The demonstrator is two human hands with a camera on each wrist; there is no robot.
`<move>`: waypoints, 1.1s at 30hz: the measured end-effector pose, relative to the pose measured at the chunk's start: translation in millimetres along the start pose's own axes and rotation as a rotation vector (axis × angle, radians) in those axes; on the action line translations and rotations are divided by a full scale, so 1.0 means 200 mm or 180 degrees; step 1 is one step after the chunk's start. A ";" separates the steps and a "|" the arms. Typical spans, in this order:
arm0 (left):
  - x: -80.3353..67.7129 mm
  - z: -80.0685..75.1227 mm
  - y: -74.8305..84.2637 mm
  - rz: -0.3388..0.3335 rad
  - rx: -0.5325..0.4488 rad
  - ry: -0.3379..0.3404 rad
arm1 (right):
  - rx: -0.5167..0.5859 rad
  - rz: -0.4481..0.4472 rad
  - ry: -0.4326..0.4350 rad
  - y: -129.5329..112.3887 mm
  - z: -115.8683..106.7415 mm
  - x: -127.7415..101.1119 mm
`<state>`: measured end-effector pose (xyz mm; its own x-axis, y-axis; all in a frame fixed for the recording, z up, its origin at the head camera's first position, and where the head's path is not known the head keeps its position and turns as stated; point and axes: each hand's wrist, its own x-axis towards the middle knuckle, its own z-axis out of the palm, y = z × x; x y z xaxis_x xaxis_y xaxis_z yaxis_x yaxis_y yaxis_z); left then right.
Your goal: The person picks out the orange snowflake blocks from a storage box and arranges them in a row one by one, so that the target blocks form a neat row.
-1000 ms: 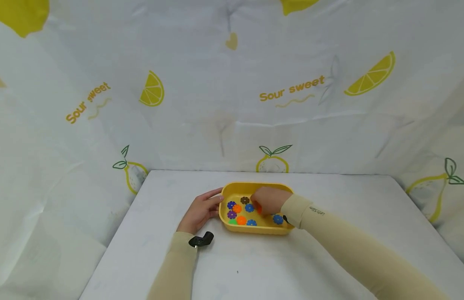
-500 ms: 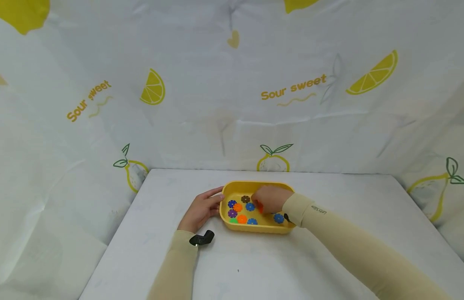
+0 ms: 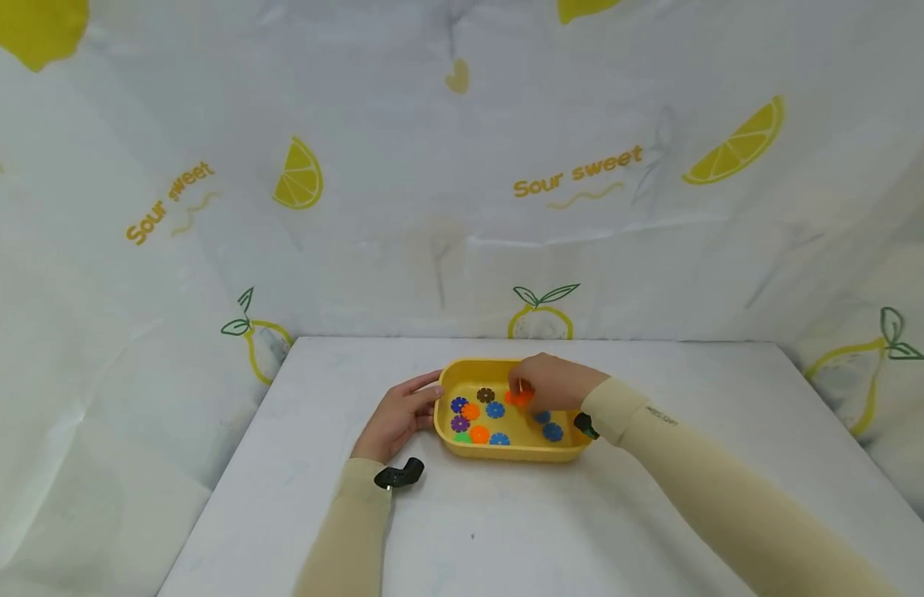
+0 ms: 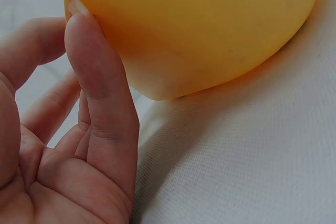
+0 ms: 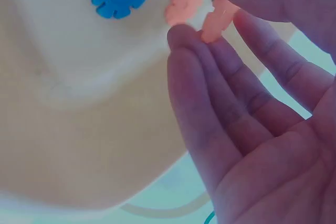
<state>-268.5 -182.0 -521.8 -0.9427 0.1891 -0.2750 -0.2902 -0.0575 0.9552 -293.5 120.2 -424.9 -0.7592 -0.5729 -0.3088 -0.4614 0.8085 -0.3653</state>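
While the right hand hovers over the far part of the yellow tray, its thumb and fingers pinch 1 orange flower-shaped disc; the right wrist view shows that disc edge-on between the thumb tip and the fingertips, lifted off the tray floor.

Item, left hand: lies on the white table against the tray's left end, fingers straight and relaxed, gripping nothing. In the left wrist view 1 fingertip touches the tray's outer wall.

Item, tray: oblong, rounded corners, standing near the middle of the table, between the 2 hands.

Item, loose discs on the tray floor:
- brown disc, far side, left of the right hand
- purple-blue disc and purple disc, left end
- 2 orange discs, middle-left
- blue disc, centre
- green disc, near-left corner, partly hidden by the wall
- 2 blue discs, right end, below the right hand

Item, black wrist camera: on the left sleeve.

Item, lemon-print cloth: backdrop on 3 sides of the table.
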 end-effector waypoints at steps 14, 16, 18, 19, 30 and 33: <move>-0.01 0.01 -0.01 -0.0033 -0.0067 0.0015 | 0.0603 0.0051 0.0251 0.09 -0.06 -0.10; -0.01 0.02 -0.01 -0.0020 -0.0085 -0.0009 | 0.0673 0.0072 0.0252 0.11 -0.06 -0.12; -0.01 0.03 -0.01 -0.0018 -0.0105 -0.0012 | 0.0731 0.0083 0.0283 0.13 -0.05 -0.14; -0.01 0.03 -0.01 -0.0013 -0.0098 -0.0004 | 0.0746 0.0080 0.0310 0.13 -0.06 -0.15; -0.03 0.02 0.00 -0.0064 -0.0021 0.0044 | 0.1092 0.0065 0.0623 0.21 -0.04 -0.29; -0.03 0.02 0.00 -0.0051 -0.0018 0.0046 | 0.1125 0.0061 0.0774 0.25 -0.02 -0.33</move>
<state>-261.6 -179.1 -520.2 -0.9402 0.1758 -0.2918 -0.3062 -0.0602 0.9501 -268.2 199.4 -418.4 -0.8717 -0.4756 -0.1180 -0.2926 0.6984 -0.6531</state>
